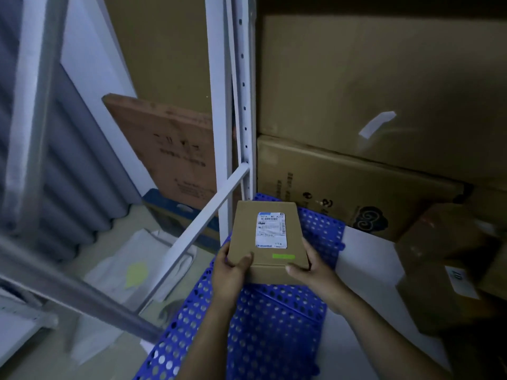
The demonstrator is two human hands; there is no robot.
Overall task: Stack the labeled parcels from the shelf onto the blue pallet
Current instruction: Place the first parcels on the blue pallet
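A small brown cardboard parcel (267, 239) with a white shipping label and a green sticker on top is held in both hands over the blue perforated pallet (269, 330) on the floor. My left hand (231, 270) grips its near left corner, thumb on top. On the near right corner sits my right hand (312, 270), thumb along the front face. Whether the parcel rests on the pallet or hovers just above it I cannot tell.
A white metal shelf upright (219, 111) and a slanted brace (203, 218) stand left of the pallet. Large cardboard boxes (356, 193) are stacked behind it, with more boxes (450, 270) at the right. White bags (137, 267) lie on the floor at left.
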